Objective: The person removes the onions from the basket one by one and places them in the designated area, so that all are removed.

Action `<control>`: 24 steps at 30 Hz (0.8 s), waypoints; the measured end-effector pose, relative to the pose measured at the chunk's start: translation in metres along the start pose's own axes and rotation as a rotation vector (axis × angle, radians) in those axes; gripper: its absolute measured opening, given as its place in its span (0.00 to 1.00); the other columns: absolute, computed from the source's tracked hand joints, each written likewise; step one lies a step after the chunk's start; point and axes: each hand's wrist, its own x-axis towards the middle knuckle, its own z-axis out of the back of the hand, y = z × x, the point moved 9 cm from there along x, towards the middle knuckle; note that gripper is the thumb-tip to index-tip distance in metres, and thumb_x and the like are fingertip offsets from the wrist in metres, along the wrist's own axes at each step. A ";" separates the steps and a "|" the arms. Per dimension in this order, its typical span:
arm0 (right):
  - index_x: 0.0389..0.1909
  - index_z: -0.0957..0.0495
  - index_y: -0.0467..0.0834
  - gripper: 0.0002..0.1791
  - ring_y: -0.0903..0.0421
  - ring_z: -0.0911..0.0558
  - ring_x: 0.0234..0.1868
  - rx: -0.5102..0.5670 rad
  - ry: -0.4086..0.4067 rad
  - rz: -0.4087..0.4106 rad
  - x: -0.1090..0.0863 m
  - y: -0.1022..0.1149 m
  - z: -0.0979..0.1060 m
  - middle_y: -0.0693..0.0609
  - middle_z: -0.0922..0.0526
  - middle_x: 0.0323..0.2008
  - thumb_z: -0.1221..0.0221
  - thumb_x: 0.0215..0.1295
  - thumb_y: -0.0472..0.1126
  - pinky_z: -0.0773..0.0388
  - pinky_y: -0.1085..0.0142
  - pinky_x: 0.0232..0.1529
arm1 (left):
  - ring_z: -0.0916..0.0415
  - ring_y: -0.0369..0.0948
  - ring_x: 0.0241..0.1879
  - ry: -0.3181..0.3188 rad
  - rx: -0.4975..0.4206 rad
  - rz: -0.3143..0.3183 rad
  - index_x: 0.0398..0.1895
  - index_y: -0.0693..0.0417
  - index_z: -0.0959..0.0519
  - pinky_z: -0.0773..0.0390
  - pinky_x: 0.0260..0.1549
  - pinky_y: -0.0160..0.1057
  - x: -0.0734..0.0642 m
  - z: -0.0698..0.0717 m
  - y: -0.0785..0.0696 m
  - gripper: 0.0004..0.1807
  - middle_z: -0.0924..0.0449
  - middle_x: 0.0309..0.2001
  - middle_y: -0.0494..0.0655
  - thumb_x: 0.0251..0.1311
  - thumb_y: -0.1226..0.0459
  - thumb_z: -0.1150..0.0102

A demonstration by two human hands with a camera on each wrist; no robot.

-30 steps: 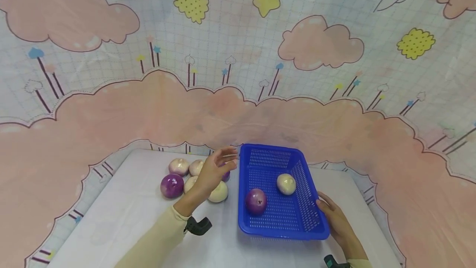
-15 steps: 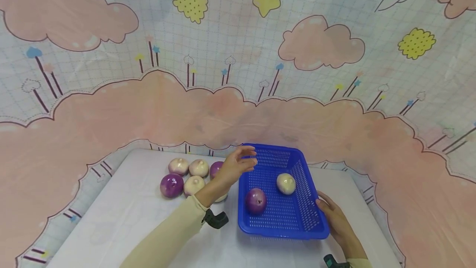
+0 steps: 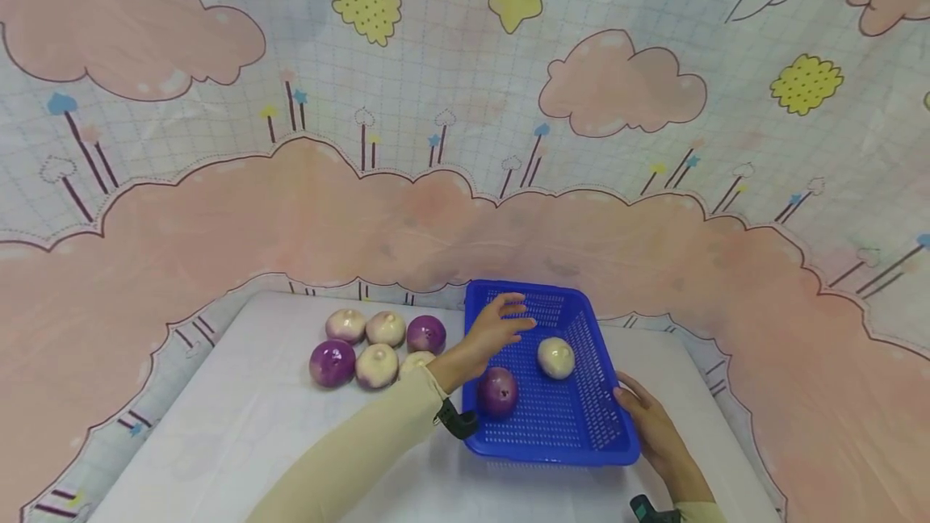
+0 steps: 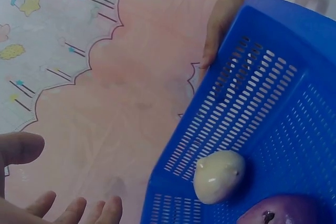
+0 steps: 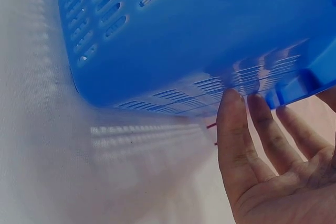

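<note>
My left hand [image 3: 488, 339] hovers over the left part of the blue plastic basket [image 3: 552, 455], its fingers spread and apart. Nothing shows between the thumb [image 4: 21, 148] and fingers in the left wrist view. Inside the basket lie a white onion [image 3: 555, 358] and a purple onion [image 3: 497, 392], apart from each other. At the basket's right side is my right hand [image 3: 657, 434]. Its fairly straight fingers [image 5: 236, 135] touch the outer wall below the rim in the right wrist view; the thumb is out of that view.
Left of the basket, several onions sit close together on the white table [image 3: 218, 426], among them a purple onion [image 3: 333, 363] and a pale onion [image 3: 377, 366]. My left forearm partly covers one. A cloud-patterned cloth [image 3: 407, 224] hangs behind the table.
My left hand has moved right, from above the onions on the table to over the basket, uncovering some of those onions. The right hand stays at the basket's side.
</note>
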 end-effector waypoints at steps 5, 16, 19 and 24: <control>0.76 0.47 0.53 0.36 0.44 0.26 0.65 0.003 0.006 0.002 0.000 0.000 0.000 0.37 0.37 0.72 0.48 0.72 0.58 0.25 0.47 0.63 | 0.28 0.55 0.64 -0.028 0.010 0.032 0.70 0.55 0.37 0.26 0.63 0.52 0.013 -0.006 0.009 0.34 0.34 0.69 0.61 0.61 0.63 0.37; 0.76 0.47 0.52 0.37 0.47 0.24 0.63 0.019 0.006 -0.009 0.000 -0.001 0.000 0.37 0.37 0.72 0.48 0.72 0.58 0.24 0.49 0.62 | 0.33 0.58 0.67 -0.100 -0.044 0.142 0.70 0.54 0.36 0.25 0.62 0.52 0.038 -0.014 0.034 0.33 0.31 0.67 0.60 0.60 0.63 0.38; 0.76 0.48 0.52 0.37 0.46 0.26 0.64 0.016 0.008 -0.011 0.000 -0.001 0.000 0.37 0.37 0.72 0.48 0.71 0.58 0.25 0.48 0.63 | 0.32 0.58 0.66 -0.112 -0.030 0.160 0.70 0.53 0.36 0.26 0.63 0.53 0.042 -0.017 0.040 0.34 0.29 0.64 0.59 0.60 0.63 0.38; 0.76 0.48 0.52 0.37 0.45 0.26 0.64 0.016 0.008 -0.006 0.001 0.000 0.000 0.36 0.37 0.72 0.48 0.71 0.58 0.25 0.47 0.63 | 0.28 0.57 0.63 -0.158 0.000 0.153 0.69 0.55 0.35 0.26 0.62 0.56 0.052 -0.018 0.048 0.34 0.24 0.60 0.59 0.59 0.63 0.36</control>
